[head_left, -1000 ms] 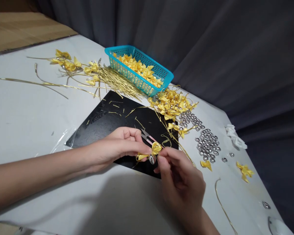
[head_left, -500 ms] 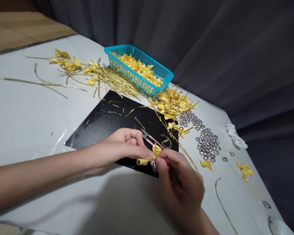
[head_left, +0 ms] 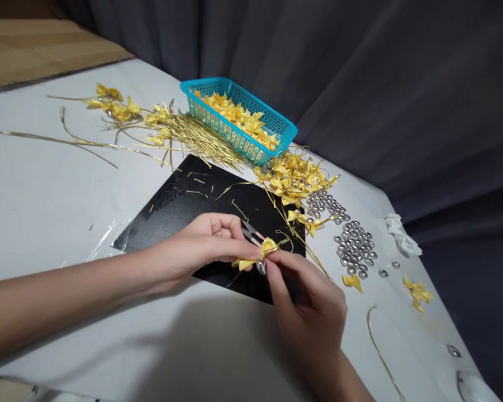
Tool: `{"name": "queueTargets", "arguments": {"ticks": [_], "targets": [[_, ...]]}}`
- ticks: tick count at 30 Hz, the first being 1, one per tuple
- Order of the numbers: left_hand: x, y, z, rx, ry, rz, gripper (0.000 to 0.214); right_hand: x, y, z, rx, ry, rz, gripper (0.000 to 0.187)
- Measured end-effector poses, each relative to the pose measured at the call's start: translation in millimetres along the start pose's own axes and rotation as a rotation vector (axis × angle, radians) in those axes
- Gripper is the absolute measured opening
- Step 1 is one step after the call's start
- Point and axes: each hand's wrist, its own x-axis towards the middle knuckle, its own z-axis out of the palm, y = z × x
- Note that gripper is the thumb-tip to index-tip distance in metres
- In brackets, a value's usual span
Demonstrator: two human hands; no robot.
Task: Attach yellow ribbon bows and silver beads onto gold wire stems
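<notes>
Between my hands is a yellow ribbon bow (head_left: 269, 245) with gold cord around it and a silver bead (head_left: 260, 267) at its middle. My left hand (head_left: 213, 241) pinches the bow from the left, thumb on top. From the right, my right hand (head_left: 308, 287) closes thumb and index finger at the bow's edge, close to the bead. Both hands are above a black board (head_left: 167, 212). Small thread snips (head_left: 254, 233) with pinkish handles lie on the board just behind the bow, partly hidden by my left fingers.
A blue basket (head_left: 291, 129) of yellow bows stands at the back. Gold cord pieces (head_left: 205, 139) lie before it, finished-looking bows (head_left: 295, 176) to its right. Silver beads (head_left: 355, 248) are heaped at right, near loose bows (head_left: 418, 293) and a crumpled white scrap (head_left: 402, 234).
My left fingers have shifted slightly up and over the snips' handles. My right thumb has drawn back a little, so the bead shows more fully. The bow stays between both hands.
</notes>
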Motion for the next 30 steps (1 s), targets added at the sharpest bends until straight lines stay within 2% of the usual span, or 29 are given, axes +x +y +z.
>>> {"name": "queueTargets", "arguments": {"ticks": [9, 22, 30], "targets": [[-1, 0, 0.6, 0.025, 0.013, -0.008, 0.028, 2, -1, 0, -0.096, -0.004, -0.015, 0.017], [1, -2, 0.1, -0.021, 0.044, 0.006, 0.027, 0, -2, 1, -0.007, -0.021, 0.067, 0.014], [6, -14, -4.2, -0.233, -0.038, -0.08, 0.023, -3, -5, -1, -0.01, 0.047, -0.065, 0.025]]}}
